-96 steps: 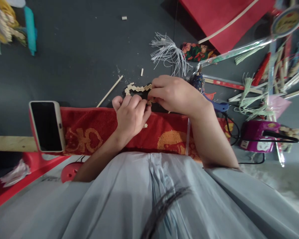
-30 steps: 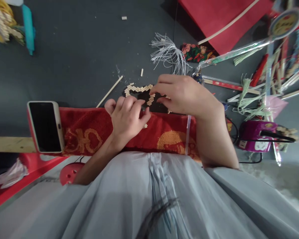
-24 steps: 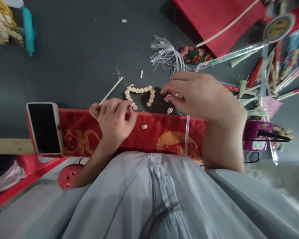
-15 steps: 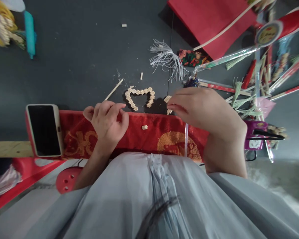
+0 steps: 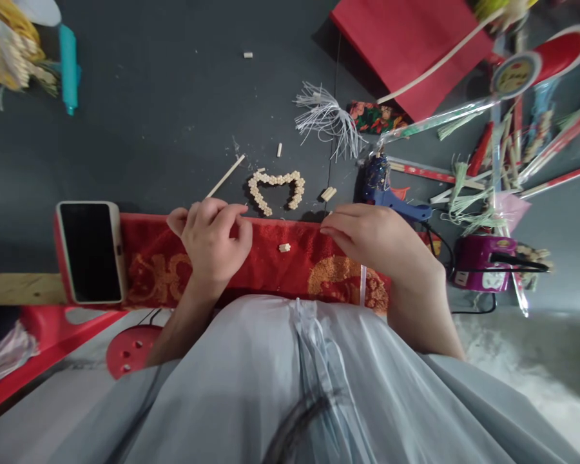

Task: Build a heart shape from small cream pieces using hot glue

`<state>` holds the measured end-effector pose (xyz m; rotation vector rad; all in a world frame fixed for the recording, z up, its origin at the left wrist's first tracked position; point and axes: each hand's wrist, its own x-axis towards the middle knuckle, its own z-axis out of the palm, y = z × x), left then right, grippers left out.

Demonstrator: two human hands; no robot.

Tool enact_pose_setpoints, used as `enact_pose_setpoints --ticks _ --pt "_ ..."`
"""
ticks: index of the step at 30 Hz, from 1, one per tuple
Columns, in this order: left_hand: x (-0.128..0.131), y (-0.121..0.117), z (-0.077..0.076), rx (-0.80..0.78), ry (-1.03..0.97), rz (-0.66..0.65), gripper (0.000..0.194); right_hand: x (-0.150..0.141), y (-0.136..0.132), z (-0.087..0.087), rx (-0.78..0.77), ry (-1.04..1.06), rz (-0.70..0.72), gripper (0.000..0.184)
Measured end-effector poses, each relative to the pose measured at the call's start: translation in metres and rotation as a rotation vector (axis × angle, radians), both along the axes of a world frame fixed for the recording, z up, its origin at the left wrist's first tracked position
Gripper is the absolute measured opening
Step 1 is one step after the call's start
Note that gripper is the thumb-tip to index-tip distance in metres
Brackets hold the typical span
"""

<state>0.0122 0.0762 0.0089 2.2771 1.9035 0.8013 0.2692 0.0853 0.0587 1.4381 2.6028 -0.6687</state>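
Note:
My left hand (image 5: 212,241) rests at the front of the red cloth, fingers loosely curled and thumb apart from the index finger, with nothing seen in it. Above it a thin stick (image 5: 226,175) lies on the table. A cream chain of small clustered pieces (image 5: 276,180) lies in an open-bottomed loop between my hands. My right hand (image 5: 367,235) is over the cloth's right part, its fingertips pressed together; what they hold, if anything, is hidden. Just beyond its fingers lies a small stick bundle (image 5: 328,193). Another little bundle (image 5: 284,247) sits on the red cloth (image 5: 265,270).
A blue glue gun (image 5: 391,198) lies beyond my right hand, near a purple power socket (image 5: 483,261). White string (image 5: 331,119), a red sheet (image 5: 410,48) and wrapped sticks fill the upper right. A phone (image 5: 91,251) stands at left; a teal tube (image 5: 68,71) lies farther back.
My hands have come off the cream chain, which now lies uncovered. The left hand has moved left; the right hand went right, then down onto the cloth, with its fingers closing. The glue gun shows again.

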Motion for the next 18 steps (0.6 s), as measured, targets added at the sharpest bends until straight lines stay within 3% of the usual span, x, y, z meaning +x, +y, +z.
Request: enact_pose_setpoints --ticks 10,18 --pt "-0.002 0.004 -0.013 0.118 -0.048 -0.227 0.026 -0.020 -0.014 -0.009 0.001 0.004 -0.002 0.027" --pt "-0.004 0.006 -0.012 -0.046 -0.030 -0.292 0.028 -0.037 -0.020 -0.015 0.032 0.114 0.016 0.034"
